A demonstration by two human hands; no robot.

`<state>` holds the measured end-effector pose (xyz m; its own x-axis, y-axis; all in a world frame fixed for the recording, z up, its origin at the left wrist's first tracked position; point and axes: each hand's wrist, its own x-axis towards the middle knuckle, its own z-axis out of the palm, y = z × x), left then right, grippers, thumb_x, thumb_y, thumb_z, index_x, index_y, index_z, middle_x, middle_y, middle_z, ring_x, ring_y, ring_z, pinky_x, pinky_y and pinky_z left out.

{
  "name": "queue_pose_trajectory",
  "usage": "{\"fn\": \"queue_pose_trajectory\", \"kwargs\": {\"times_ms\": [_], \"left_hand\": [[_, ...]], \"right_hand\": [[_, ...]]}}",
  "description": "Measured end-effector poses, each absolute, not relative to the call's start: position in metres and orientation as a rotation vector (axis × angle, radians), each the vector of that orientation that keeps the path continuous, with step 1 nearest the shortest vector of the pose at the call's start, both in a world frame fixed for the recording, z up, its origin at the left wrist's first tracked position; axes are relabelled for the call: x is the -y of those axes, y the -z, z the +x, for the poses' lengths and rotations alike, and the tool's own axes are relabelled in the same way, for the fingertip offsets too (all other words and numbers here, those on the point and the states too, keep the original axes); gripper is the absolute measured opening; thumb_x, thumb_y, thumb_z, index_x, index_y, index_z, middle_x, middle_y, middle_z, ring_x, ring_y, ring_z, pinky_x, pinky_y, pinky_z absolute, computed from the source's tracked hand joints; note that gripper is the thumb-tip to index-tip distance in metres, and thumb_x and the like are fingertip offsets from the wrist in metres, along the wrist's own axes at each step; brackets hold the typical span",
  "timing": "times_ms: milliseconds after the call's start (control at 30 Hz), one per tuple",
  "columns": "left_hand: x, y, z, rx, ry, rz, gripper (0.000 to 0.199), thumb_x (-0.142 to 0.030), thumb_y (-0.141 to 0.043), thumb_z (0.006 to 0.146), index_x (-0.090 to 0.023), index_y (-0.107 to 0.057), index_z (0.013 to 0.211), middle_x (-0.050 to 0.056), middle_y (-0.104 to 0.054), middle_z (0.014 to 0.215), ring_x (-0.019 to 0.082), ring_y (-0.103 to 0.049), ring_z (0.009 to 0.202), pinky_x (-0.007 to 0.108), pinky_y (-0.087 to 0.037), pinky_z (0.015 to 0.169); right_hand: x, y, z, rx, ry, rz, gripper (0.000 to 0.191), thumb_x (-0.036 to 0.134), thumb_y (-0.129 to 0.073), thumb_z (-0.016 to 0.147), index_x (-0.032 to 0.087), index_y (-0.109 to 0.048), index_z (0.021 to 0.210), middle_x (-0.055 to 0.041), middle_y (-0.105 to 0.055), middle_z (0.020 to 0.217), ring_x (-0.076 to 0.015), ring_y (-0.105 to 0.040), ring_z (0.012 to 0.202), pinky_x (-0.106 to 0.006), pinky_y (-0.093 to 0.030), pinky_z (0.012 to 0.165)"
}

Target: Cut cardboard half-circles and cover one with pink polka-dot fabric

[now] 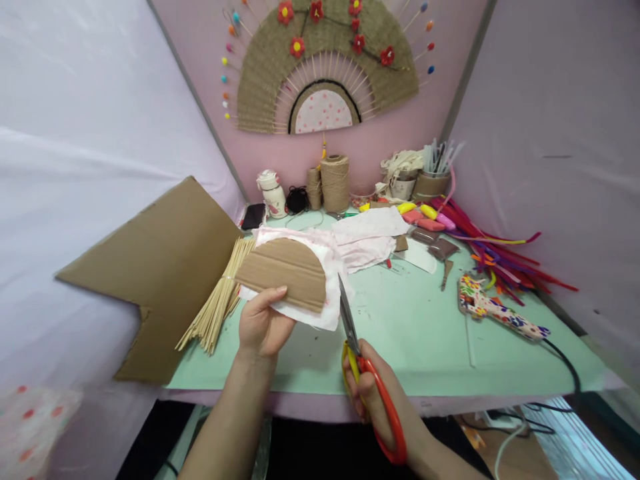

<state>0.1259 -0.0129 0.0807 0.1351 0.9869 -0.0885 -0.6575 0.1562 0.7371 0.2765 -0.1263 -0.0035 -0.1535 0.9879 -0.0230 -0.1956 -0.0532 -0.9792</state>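
Note:
My left hand (267, 323) is closed on a half-round piece of cardboard (287, 270) and the white fabric (331, 293) behind it, with the thumb on the cardboard's face. The fabric sticks out past the curved edge. Wrapped in my right hand (375, 387) are scissors (351, 327) with one red and one yellow handle. Their blades point up and away from me, beside the fabric's right edge. Whether the blades touch the fabric I cannot tell.
A large cardboard sheet (165, 267) and a bundle of thin sticks (220, 297) are at left. White cloth (370, 230) lies behind my hands. At right are a patterned glue gun (500, 310) and colourful pipe cleaners (495, 243). Twine spools (335, 183) stand at the back below a decorated fan (325, 67).

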Motion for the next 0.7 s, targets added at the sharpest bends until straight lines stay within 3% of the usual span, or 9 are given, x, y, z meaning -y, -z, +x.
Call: {"fn": "queue_pose_trajectory", "kwargs": {"times_ms": [700], "left_hand": [[0.0161, -0.0801, 0.1272, -0.667, -1.227, 0.634, 0.065, -0.005, -0.055, 0.071, -0.027, -0.055, 0.132, 0.003, -0.072, 0.117, 0.03, -0.059, 0.122, 0.053, -0.041, 0.109]], "right_hand": [[0.1301, -0.0032, 0.2773, 1.092, -1.449, -0.976, 0.058, 0.08, -0.039, 0.082, 0.022, -0.04, 0.09, 0.0074, -0.036, 0.059, -0.008, -0.032, 0.047, -0.021, -0.027, 0.041]]}}
